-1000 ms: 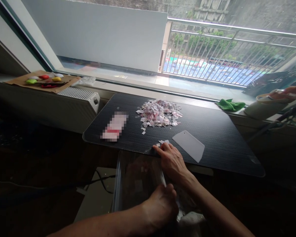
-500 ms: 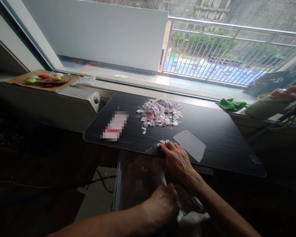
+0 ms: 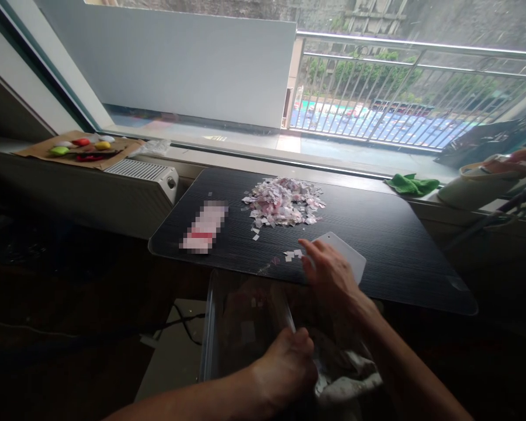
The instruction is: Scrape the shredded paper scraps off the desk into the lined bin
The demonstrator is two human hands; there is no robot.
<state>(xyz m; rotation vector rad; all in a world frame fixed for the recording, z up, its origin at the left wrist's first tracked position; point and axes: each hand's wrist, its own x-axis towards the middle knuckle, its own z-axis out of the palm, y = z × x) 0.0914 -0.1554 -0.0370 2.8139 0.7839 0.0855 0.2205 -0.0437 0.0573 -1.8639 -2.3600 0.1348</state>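
My left hand is closed around the rim of a clear plastic bin below the table's front edge. My right hand is raised a little over the table with fingers stretched out. Partly beneath it lies a flat white plastic scraper. Just left of its fingertips rest several loose paper scraps. Farther back is a heap of small cut paper pieces, white and pinkish. To the left, a blurred-out pink and white packet or card lies on the dark tabletop.
By the window stand a radiator and a cardboard sheet bearing colourful items. A green cloth and a pale pot sit on the sill at right. Dark cables run at lower left.
My right hand has lifted off the loose paper scraps and moved right, over the scraper, with its fingers spreading. My left hand stays on the bin's rim.
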